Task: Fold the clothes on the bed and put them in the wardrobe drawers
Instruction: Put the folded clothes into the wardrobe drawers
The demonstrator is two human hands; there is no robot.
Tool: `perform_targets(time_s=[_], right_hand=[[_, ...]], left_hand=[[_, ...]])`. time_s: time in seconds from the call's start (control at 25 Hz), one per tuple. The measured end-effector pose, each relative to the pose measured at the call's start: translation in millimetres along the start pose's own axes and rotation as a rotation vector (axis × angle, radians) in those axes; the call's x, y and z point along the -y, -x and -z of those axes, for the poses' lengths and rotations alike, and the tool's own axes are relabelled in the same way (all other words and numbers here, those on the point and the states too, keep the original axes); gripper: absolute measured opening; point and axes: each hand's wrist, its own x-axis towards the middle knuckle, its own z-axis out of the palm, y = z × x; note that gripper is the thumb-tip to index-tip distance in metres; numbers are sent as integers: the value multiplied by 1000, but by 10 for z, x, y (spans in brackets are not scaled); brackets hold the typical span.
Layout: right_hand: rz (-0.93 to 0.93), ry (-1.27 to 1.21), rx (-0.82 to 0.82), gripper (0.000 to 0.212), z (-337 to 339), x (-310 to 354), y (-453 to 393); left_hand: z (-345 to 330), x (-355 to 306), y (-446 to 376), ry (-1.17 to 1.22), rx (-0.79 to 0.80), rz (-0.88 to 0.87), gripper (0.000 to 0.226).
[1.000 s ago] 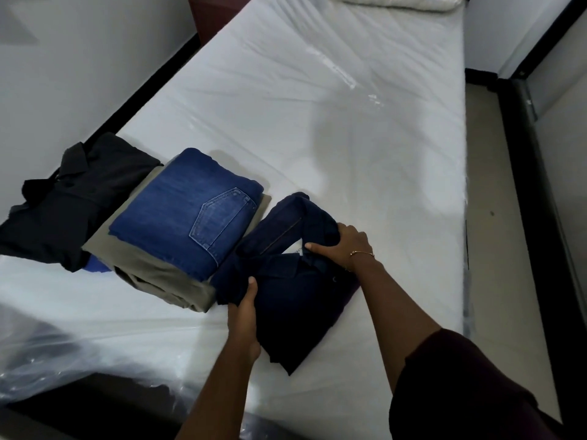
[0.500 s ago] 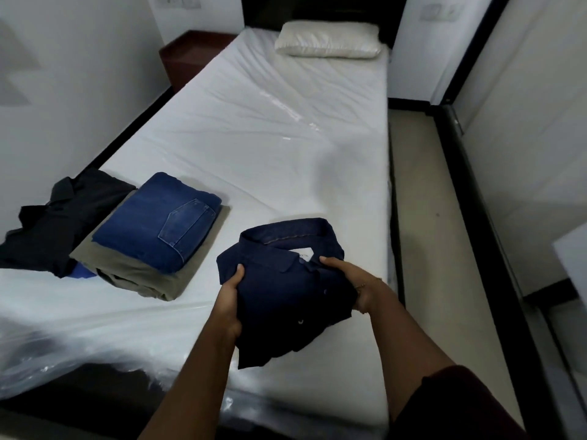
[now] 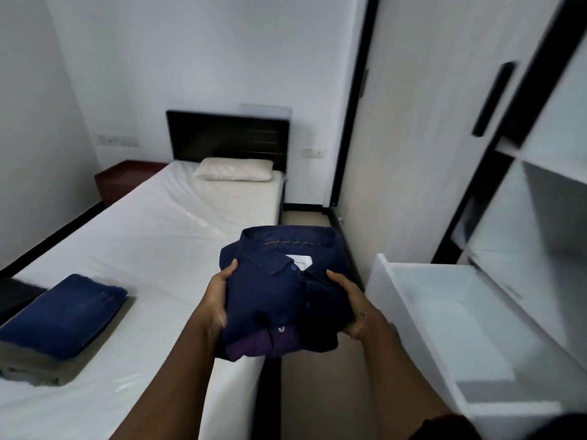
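Note:
A folded navy shirt (image 3: 279, 293) with a white neck label is held in the air over the bed's right edge, between both hands. My left hand (image 3: 219, 300) grips its left side, and my right hand (image 3: 355, 309) grips its right side. An open white wardrobe drawer (image 3: 444, 315) stands just to the right of the shirt. On the white bed (image 3: 152, 255), at the left, lie folded blue jeans (image 3: 63, 312) on top of a folded olive garment (image 3: 28, 366). A dark garment (image 3: 16, 293) shows at the left edge.
A narrow floor strip (image 3: 305, 385) runs between the bed and the white wardrobe (image 3: 540, 185), whose shelves are open at the right. A pillow (image 3: 235, 169) and a dark headboard (image 3: 228, 138) are at the far end. A red-brown bedside table (image 3: 124, 179) stands at the far left.
Both hands lifted the navy shirt off the mattress and carried it right, toward the open drawer. My view rose and turned right, bringing the wardrobe into sight.

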Motion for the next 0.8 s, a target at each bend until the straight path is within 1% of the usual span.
perform_targets(time_s=[0.12,0.16,0.28,0.36,0.48,0.68,0.8], right_hand=[[88,96,-125,64,580,421,633],[92,102,-147,62,682,487,764],[177,-9,-195,40,1187,625,1229],[229,-89,-231,35,1497,687,1492],[296,-222,-299,39,1932,678,1682],[312,-394,-434,46,2563,586,1705],[346,-504,-552,52,2955,565,1538]], left_hand=[[-782,157,215,-5,122,14,34],[-942,196,217,-8,154,21,34],[-1600,437,258,-45,254,86,35],[-2037,582,225,-90,287,112,37],[-2601,806,116,-200,346,138,35],[-3348,1248,-246,-369,502,139,26],[-3719,1536,-603,-400,579,255,28]])
